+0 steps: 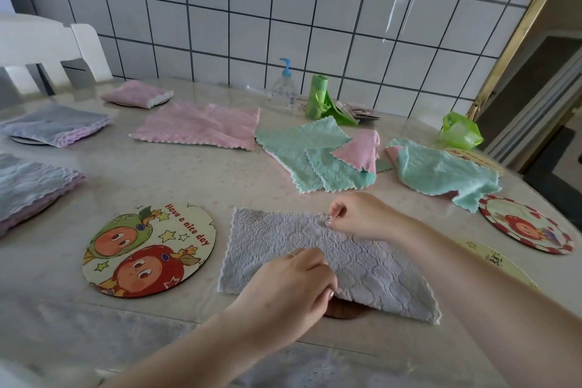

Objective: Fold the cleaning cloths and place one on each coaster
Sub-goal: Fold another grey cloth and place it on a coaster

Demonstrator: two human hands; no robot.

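two hands are being used: the grey cloth (318, 261) is being pinched by the left hand (289, 290) and right hand (356, 217), folding comes next.

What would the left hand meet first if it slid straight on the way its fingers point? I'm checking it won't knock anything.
Probably only more of the grey cloth that the left hand pinches, then the right hand gripping its far edge; depth is hard to judge.

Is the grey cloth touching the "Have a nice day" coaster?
Apart. The head view shows a strip of bare table between the left edge of the grey cloth and the right rim of the "Have a nice day" coaster.
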